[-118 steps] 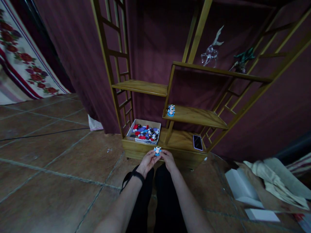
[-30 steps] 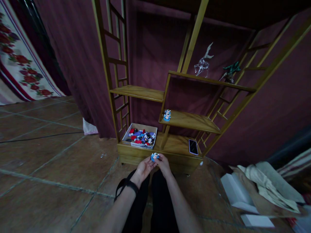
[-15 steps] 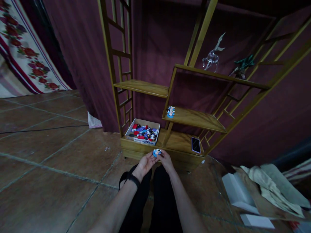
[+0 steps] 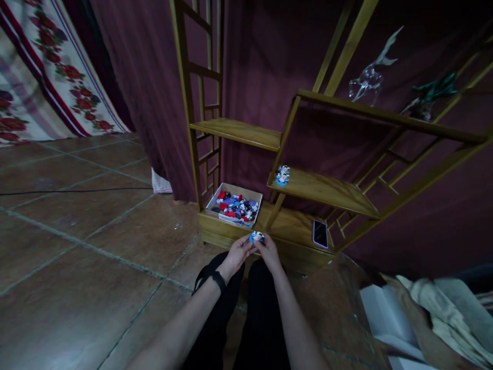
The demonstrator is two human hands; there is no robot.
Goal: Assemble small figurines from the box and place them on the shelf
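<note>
Head view: the left hand (image 4: pixel 236 255) and right hand (image 4: pixel 269 252) pinch a small blue-based figurine (image 4: pixel 257 237) between them, in front of the shelving. Similar figurines (image 4: pixel 282 176) stand at the left end of a shelf (image 4: pixel 331 194); an open box (image 4: pixel 231 219) of colourful pieces sits lower, left of a phone (image 4: pixel 320 233).

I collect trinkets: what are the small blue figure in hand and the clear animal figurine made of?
Small blue figure: perhaps painted plastic, from its solid, bright colours; finish unclear.
Clear animal figurine: likely glossy glass or acrylic, see-through with highlights.
</note>
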